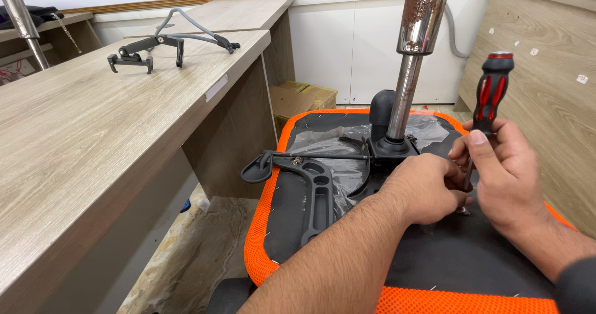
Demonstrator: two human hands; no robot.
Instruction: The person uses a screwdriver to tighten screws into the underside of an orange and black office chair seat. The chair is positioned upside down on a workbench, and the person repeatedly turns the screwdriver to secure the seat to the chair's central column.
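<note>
An upturned office chair seat (261,227) with an orange mesh rim and black underside lies in front of me. A chrome gas column (406,84), rusty near the top, rises from the black mechanism plate (372,149). My right hand (506,171) grips a red-and-black screwdriver (492,93) held upright, its tip down on the seat underside. My left hand (422,190) is closed beside the tip, fingers pinched at the shaft and a small screw. A black armrest bracket (313,196) and a lever with paddle end (257,168) lie on the seat.
A long wooden desk (93,140) stands at the left with a loose black and grey chair armrest part (167,44) on it. A cardboard box (301,96) sits under the far desk. A wooden panel (546,72) stands at the right. Marble-pattern floor below.
</note>
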